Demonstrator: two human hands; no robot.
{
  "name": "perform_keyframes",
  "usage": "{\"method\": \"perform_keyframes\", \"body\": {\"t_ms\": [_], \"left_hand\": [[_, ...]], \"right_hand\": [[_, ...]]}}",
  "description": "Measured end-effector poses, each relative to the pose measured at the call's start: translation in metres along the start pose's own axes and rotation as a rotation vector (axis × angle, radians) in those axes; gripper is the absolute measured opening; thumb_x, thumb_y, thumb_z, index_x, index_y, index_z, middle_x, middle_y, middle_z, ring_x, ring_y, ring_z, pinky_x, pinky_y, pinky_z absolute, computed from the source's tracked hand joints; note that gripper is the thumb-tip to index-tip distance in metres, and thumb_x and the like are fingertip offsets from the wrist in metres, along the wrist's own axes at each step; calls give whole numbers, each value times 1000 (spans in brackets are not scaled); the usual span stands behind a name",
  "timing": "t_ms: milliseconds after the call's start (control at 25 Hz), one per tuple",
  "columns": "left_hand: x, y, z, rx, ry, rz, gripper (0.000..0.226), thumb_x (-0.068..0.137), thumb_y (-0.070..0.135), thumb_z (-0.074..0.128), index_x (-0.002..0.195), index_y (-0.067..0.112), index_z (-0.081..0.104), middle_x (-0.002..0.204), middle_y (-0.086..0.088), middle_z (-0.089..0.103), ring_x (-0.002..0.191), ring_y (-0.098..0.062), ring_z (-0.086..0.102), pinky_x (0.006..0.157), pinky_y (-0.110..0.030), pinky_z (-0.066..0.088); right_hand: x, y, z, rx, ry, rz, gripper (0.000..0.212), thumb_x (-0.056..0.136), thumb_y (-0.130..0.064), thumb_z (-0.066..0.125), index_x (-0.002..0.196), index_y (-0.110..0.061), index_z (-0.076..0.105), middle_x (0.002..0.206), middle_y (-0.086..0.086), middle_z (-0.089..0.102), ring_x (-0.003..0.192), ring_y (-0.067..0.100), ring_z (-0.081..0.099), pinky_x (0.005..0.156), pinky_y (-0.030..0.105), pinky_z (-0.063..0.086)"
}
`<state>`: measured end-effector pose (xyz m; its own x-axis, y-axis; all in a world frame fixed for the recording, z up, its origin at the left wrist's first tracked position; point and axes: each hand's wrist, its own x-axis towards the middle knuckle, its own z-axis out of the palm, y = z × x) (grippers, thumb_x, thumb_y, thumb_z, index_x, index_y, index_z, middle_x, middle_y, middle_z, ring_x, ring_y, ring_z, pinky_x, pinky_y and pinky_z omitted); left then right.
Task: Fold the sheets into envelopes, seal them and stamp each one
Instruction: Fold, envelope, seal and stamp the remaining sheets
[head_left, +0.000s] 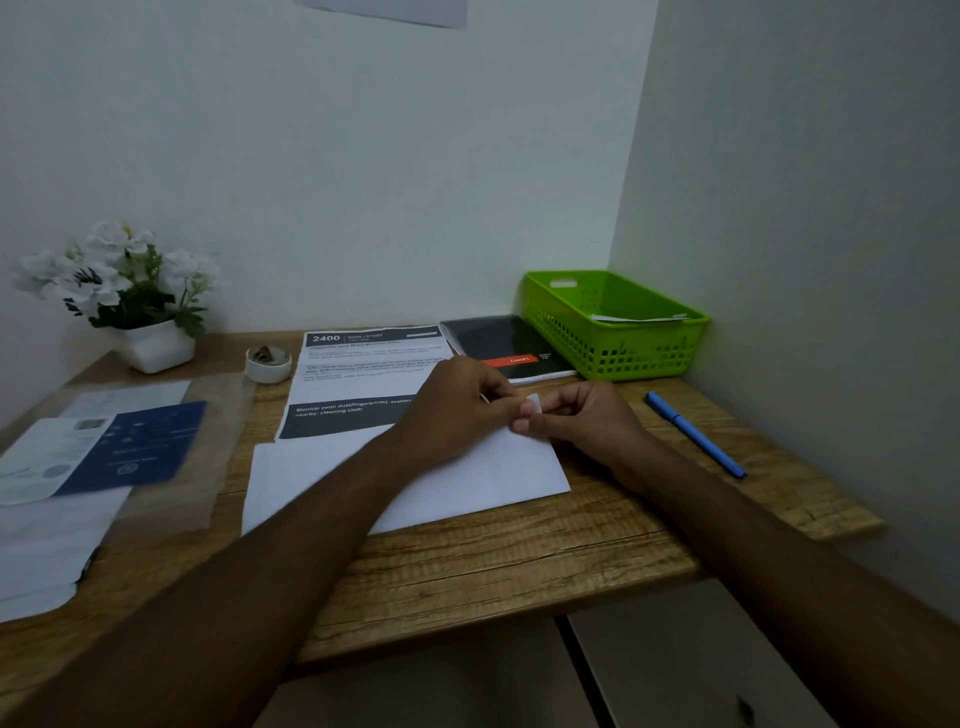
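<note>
Envelope (519, 467) lies flat beneath left hand (457, 405) and right hand (589, 415), both pinching a white tab (534, 403).

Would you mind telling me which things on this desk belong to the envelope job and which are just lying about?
In use: small white piece, pinched between left hand and right hand; folded white sheet beneath.
Lying about: blue pen, black notebook, flower pot, printed page.

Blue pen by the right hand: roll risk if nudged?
Slim blue plastic pen looks round, lying flat: probably rolls if pushed sideways. Near the wooden desk's right edge, so it might fall. Likely light, stiff.
</note>
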<state>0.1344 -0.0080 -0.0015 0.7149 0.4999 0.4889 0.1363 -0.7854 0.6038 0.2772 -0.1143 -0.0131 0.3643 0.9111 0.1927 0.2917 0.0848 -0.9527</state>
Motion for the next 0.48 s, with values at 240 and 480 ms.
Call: {"method": "perform_keyframes", "body": {"t_ms": [240, 480], "left_hand": [[-2, 0, -2, -20, -28, 24, 20, 79, 32, 67, 77, 14, 76, 70, 1, 71, 65, -8, 62, 58, -22, 43], [0, -12, -10, -27, -64, 0, 22, 83, 3, 64, 100, 13, 73, 82, -2, 71, 73, -6, 61, 71, -28, 47]], "right_hand": [[-1, -1, 0, 8, -28, 27, 13, 69, -3, 82, 73, -10, 72, 71, 2, 75, 68, 9, 69, 63, 20, 55], [-2, -5, -3, 33, -81, 60, 18, 83, 1, 69, 98, -6, 72, 68, -7, 74, 60, -2, 66, 53, 9, 46]]}}
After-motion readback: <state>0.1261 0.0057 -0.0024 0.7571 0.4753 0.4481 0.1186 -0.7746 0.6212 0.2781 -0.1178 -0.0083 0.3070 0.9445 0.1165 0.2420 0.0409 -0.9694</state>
